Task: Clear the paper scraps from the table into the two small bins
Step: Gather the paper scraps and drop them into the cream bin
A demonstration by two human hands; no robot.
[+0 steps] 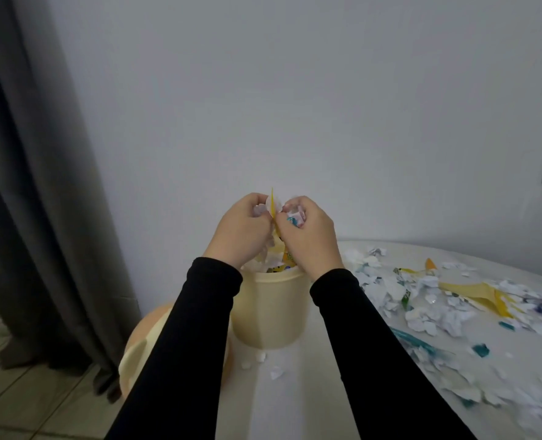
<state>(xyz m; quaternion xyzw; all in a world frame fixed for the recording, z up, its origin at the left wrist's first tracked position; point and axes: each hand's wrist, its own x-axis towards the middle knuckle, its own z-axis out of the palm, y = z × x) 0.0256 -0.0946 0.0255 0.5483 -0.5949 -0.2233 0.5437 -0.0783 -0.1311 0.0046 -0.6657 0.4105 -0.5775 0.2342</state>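
Note:
A cream bin (271, 309) stands on the table's left part, heaped to the rim with paper scraps (277, 265). Both hands hover right above its mouth, side by side. My left hand (241, 231) grips white scraps and a yellow strip (273, 203) that sticks up between the hands. My right hand (311, 236) holds a bunch of white and blue-printed scraps. Many loose scraps (438, 303), white, yellow, green and teal, cover the table (298, 398) to the right. A second bin (136, 357), peach-coloured with a cream lid part, sits lower at the left, mostly hidden by my left sleeve.
A grey curtain (41, 185) hangs at the left down to the tiled floor (25, 401). A plain wall is close behind the table. A few small white scraps (260, 360) lie at the foot of the cream bin.

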